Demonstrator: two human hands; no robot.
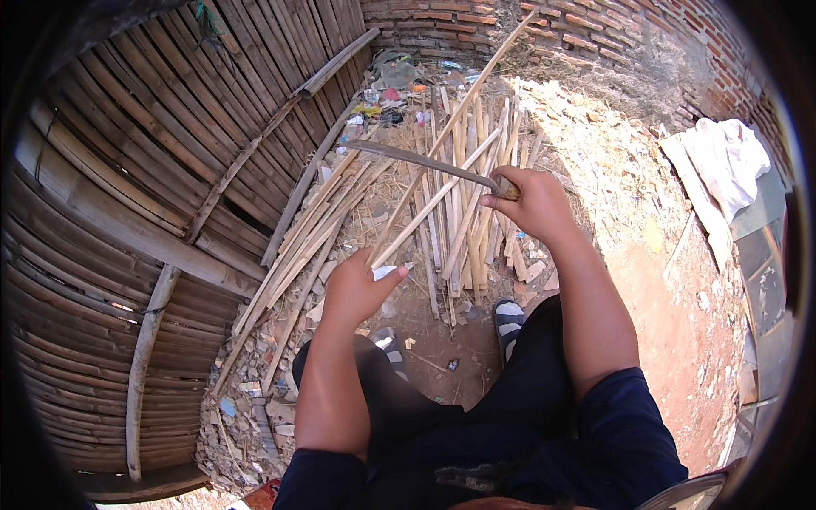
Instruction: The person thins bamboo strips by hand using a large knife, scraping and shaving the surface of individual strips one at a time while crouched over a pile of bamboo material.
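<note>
**One long bamboo strip, held at its near end**

One thin bamboo strip (442, 127) is in work here. It runs from the left hand (357, 289), low in the middle of the view, up and away to the brick wall (544, 25). The left hand is closed on its near end. The strip looks light and springy, stiff along its length but easy to bend sideways; I judge that its split edges can be sharp, so a hold near the end with the thumb on the flat face seems safest.

The right hand (531, 200) is clamped on the wooden handle of a curved knife (416, 160), and the dark blade points to the left, across the strip and above it. Whether the blade touches the strip I cannot tell. The knife looks heavier than the strip and needs a firm grip.

Below both hands many more split strips (463, 212) lie in a loose pile on the dirt ground (680, 297). The person's two feet in striped sandals (508, 319) stand just beside this pile. A woven bamboo panel (153, 170) fills the left side, and a white cloth (727, 157) lies at the right.
</note>
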